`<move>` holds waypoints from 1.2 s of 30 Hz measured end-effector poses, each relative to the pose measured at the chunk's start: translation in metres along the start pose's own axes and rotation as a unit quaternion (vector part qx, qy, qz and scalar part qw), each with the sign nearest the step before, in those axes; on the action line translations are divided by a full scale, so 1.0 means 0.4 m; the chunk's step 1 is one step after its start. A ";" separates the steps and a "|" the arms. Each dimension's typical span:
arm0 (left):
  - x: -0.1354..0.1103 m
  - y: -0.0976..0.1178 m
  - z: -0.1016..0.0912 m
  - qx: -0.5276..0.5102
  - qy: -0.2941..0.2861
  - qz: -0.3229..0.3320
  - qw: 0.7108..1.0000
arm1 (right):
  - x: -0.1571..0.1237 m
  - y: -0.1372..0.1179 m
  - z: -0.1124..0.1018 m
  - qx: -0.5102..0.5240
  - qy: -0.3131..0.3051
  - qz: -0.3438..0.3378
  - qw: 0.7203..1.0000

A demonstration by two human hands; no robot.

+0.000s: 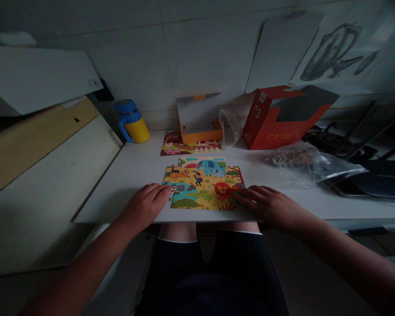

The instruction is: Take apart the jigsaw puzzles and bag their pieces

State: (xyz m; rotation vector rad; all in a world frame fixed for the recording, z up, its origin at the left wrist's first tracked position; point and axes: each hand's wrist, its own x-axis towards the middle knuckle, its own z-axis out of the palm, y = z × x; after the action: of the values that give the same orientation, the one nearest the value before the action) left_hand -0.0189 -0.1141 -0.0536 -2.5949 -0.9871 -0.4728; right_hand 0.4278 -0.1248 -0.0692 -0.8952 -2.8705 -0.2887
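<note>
A jigsaw puzzle (202, 193) with a safari picture lies flat on the white table in front of me; an elephant, a lion and a hippo show on it. Its upper edge is uneven, with the elephant pieces standing above the row below. My left hand (149, 201) has its fingers closed together at the puzzle's left edge, by the hippo. Opposite, my right hand (262, 201) rests with bent fingers on the lower right edge, next to the lion. Those fingers cover part of the right-hand pieces.
Behind lies a farm picture (171, 148), partly under an open orange-and-grey box (202, 135). A blue-and-yellow flask (136, 127) stands back left. Clear plastic (229, 127), a red box (279, 127) and a plastic bag of small pieces (296, 159) are at right. The table (115, 175) ends near my legs.
</note>
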 end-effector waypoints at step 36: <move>0.143 0.217 0.080 -0.158 0.025 -0.084 0.984 | 0.122 -0.140 0.019 0.101 0.231 0.176 0.952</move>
State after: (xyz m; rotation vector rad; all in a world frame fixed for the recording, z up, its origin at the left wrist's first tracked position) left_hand 0.0869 -0.1295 -0.0739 -2.7675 -1.2045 -0.7914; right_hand 0.3553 -0.1414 -0.0763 -1.1031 -2.2210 -0.1375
